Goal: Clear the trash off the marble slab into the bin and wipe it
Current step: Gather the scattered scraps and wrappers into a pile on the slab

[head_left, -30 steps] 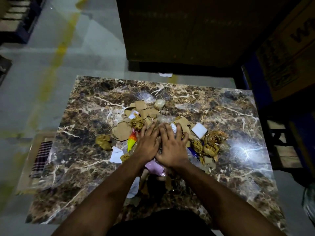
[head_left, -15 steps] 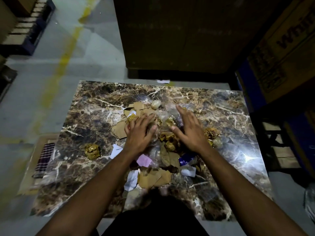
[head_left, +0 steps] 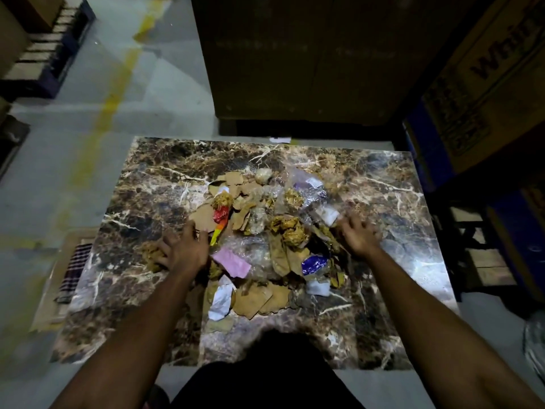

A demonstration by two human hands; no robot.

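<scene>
Hands parted since a second ago: left hand [head_left: 184,249] and right hand [head_left: 358,236], fingers spread, holding nothing, flank trash heap [head_left: 265,240] mid marble slab [head_left: 398,290]; gathering stage.

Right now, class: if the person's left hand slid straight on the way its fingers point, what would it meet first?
The left hand points up and slightly right. It would likely first meet the flat brown cardboard piece at the trash pile's left edge, already at its fingertips. Contact is hard to judge in this dim picture.

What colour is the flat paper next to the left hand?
Pink, clearest in the head view.
</scene>
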